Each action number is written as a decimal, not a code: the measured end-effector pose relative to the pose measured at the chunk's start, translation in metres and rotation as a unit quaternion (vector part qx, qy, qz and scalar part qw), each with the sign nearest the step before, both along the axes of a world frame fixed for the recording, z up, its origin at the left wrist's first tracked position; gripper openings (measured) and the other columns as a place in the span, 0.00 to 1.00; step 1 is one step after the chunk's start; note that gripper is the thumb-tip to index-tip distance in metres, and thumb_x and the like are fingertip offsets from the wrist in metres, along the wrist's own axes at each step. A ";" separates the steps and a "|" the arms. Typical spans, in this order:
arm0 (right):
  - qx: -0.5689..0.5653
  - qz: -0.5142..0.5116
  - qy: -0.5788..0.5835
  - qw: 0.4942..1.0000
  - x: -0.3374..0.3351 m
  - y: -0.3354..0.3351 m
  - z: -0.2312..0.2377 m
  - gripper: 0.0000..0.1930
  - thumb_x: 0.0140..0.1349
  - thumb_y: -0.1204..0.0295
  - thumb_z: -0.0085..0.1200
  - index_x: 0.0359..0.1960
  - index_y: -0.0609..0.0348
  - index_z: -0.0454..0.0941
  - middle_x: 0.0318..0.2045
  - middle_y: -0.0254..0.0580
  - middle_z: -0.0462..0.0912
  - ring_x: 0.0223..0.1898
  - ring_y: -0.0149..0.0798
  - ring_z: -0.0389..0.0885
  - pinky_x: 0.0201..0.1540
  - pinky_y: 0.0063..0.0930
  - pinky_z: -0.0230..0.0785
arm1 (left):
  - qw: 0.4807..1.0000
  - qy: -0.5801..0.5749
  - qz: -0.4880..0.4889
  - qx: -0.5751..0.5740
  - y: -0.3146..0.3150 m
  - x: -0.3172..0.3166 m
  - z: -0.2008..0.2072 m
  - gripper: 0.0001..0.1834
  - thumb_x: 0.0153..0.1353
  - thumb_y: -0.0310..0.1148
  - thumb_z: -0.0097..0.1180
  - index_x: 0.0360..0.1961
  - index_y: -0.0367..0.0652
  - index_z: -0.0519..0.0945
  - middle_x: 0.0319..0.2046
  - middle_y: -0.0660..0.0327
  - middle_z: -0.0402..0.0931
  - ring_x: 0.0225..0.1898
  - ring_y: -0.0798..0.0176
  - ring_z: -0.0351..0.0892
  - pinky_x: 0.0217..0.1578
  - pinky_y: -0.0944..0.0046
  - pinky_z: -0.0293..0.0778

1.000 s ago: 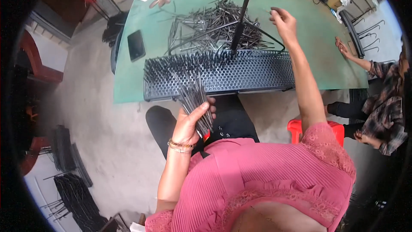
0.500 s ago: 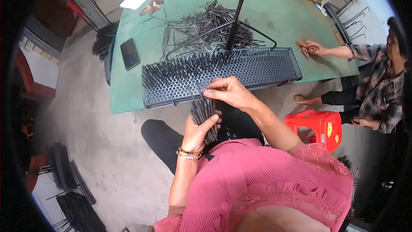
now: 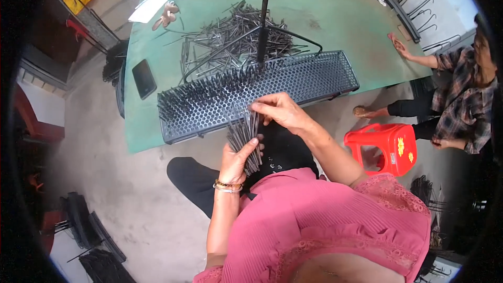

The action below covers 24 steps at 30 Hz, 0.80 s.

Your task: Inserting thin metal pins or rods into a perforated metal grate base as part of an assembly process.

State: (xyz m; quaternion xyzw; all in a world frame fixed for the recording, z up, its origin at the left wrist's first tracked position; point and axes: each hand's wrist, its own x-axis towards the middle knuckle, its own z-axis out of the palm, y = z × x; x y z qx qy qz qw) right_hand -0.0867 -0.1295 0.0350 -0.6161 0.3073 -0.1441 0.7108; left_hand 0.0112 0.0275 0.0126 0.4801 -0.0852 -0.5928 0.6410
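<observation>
A bundle of thin dark metal rods (image 3: pixel 243 139) is clasped in my left hand (image 3: pixel 234 163), thumb across its front. At the bundle's upper end, the thumb and fingers of my right hand (image 3: pixel 283 112) pinch one rod's tip. Just beyond my hands, at the table's near edge, lies a long perforated metal rack (image 3: pixel 304 84). Several dark rods (image 3: pixel 209 88) stand upright in the holes of its left half; its right half shows bare holes. Behind the rack, a loose heap of similar rods (image 3: pixel 236 34) covers the middle of the green table (image 3: pixel 335 26).
A dark upright pole (image 3: pixel 265 5) with splayed legs rises behind the rack. A phone (image 3: pixel 144 78) and a white paper (image 3: pixel 149 9) lie on the table's left. To my right are a red plastic stool (image 3: pixel 380 149) and another person (image 3: pixel 463 94) with one hand at the table.
The view has shifted, moving the table and rack slightly left. The other person's hand has moved farther along the table's right side. My hands keep their hold on the rods.
</observation>
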 end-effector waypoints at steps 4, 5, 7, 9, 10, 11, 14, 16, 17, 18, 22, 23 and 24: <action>-0.022 0.052 0.010 0.998 0.004 0.002 -0.005 0.16 0.60 0.60 0.54 0.33 0.63 0.80 0.25 0.31 0.78 0.24 0.23 0.72 0.25 0.19 0.65 | 1.000 -0.009 -0.008 -0.005 0.006 -0.001 -0.001 0.10 0.54 0.26 0.59 0.38 0.36 0.77 0.28 0.58 0.79 0.25 0.67 0.78 0.25 0.69 0.77; -0.048 0.048 0.042 0.997 0.008 -0.001 -0.003 0.16 0.59 0.59 0.54 0.32 0.63 0.80 0.23 0.31 0.77 0.23 0.23 0.71 0.24 0.19 0.65 | 1.000 -0.006 -0.005 -0.002 0.008 -0.001 -0.001 0.10 0.54 0.26 0.59 0.37 0.36 0.77 0.26 0.59 0.78 0.25 0.67 0.78 0.25 0.69 0.77; -0.169 0.023 0.078 0.982 0.021 -0.018 0.006 0.18 0.58 0.57 0.55 0.29 0.64 0.79 0.19 0.29 0.74 0.21 0.23 0.72 0.23 0.20 0.64 | 1.000 0.008 0.012 -0.011 0.012 0.002 -0.002 0.09 0.54 0.26 0.59 0.37 0.35 0.77 0.26 0.59 0.78 0.24 0.67 0.78 0.26 0.69 0.77; -0.319 -0.028 0.072 0.945 0.042 -0.037 0.024 0.21 0.60 0.56 0.51 0.25 0.67 0.78 0.15 0.34 0.74 0.18 0.25 0.72 0.20 0.25 0.63 | 0.998 0.028 0.051 -0.030 0.019 0.000 -0.001 0.10 0.54 0.26 0.59 0.37 0.35 0.77 0.28 0.59 0.78 0.26 0.67 0.78 0.28 0.69 0.77; -0.378 -0.046 0.071 0.922 0.056 -0.046 0.026 0.22 0.60 0.57 0.50 0.22 0.68 0.77 0.13 0.41 0.75 0.16 0.28 0.74 0.21 0.28 0.64 | 0.998 0.029 0.051 -0.031 0.020 0.002 -0.003 0.10 0.54 0.26 0.59 0.37 0.35 0.77 0.28 0.59 0.78 0.26 0.67 0.78 0.28 0.69 0.77; -0.445 -0.039 0.085 0.890 0.067 -0.051 0.034 0.23 0.59 0.57 0.51 0.19 0.70 0.75 0.12 0.49 0.75 0.16 0.40 0.77 0.23 0.35 0.66 | 0.998 0.030 0.037 -0.031 0.022 0.005 -0.006 0.10 0.54 0.25 0.59 0.37 0.36 0.77 0.30 0.59 0.78 0.27 0.67 0.78 0.28 0.69 0.77; -0.504 -0.023 0.177 0.845 0.098 -0.068 0.018 0.24 0.56 0.57 0.53 0.18 0.71 0.75 0.16 0.60 0.75 0.23 0.56 0.77 0.30 0.44 0.69 | 0.998 0.034 0.043 -0.029 0.024 0.007 -0.006 0.11 0.53 0.23 0.59 0.39 0.36 0.76 0.34 0.58 0.78 0.29 0.67 0.78 0.29 0.68 0.77; -0.475 -0.013 0.255 0.842 0.109 -0.064 0.023 0.24 0.55 0.55 0.54 0.20 0.71 0.77 0.24 0.64 0.78 0.32 0.61 0.78 0.36 0.46 0.71 | 0.998 0.029 0.054 -0.030 0.027 0.008 -0.006 0.13 0.53 0.22 0.59 0.40 0.36 0.75 0.34 0.57 0.78 0.30 0.67 0.78 0.29 0.68 0.77; -0.475 -0.010 0.255 0.842 0.112 -0.062 0.023 0.24 0.55 0.55 0.54 0.20 0.71 0.77 0.24 0.64 0.78 0.32 0.61 0.78 0.36 0.46 0.71 | 0.998 0.030 0.056 -0.030 0.027 0.008 -0.006 0.13 0.53 0.22 0.59 0.40 0.36 0.75 0.34 0.57 0.78 0.30 0.67 0.78 0.29 0.68 0.77; -0.471 -0.021 0.262 0.842 0.115 -0.060 0.024 0.23 0.55 0.56 0.54 0.21 0.71 0.77 0.25 0.64 0.78 0.32 0.60 0.79 0.36 0.46 0.71 | 0.998 0.023 0.059 -0.022 0.028 0.008 -0.006 0.12 0.53 0.22 0.59 0.40 0.36 0.75 0.34 0.57 0.78 0.30 0.67 0.78 0.30 0.68 0.77; -0.451 -0.062 0.285 0.843 0.123 -0.060 0.015 0.18 0.53 0.59 0.55 0.22 0.67 0.79 0.26 0.60 0.80 0.32 0.59 0.79 0.35 0.46 0.72 | 0.998 0.031 0.049 -0.025 0.026 0.007 -0.007 0.11 0.53 0.23 0.59 0.39 0.37 0.75 0.35 0.58 0.79 0.29 0.68 0.78 0.30 0.68 0.77; -0.445 -0.069 0.265 0.853 0.124 -0.062 0.010 0.17 0.52 0.61 0.54 0.23 0.66 0.79 0.27 0.58 0.80 0.32 0.57 0.80 0.35 0.45 0.72 | 0.998 0.036 0.048 -0.037 0.024 0.007 -0.008 0.11 0.53 0.23 0.59 0.39 0.37 0.76 0.34 0.58 0.78 0.29 0.68 0.78 0.29 0.68 0.78; -0.432 -0.083 0.239 0.866 0.125 -0.065 0.005 0.17 0.52 0.61 0.53 0.23 0.66 0.79 0.26 0.58 0.80 0.32 0.56 0.80 0.36 0.44 0.71 | 0.998 0.038 0.044 -0.038 0.023 0.008 -0.008 0.11 0.53 0.23 0.59 0.39 0.37 0.76 0.34 0.58 0.78 0.29 0.68 0.78 0.29 0.68 0.78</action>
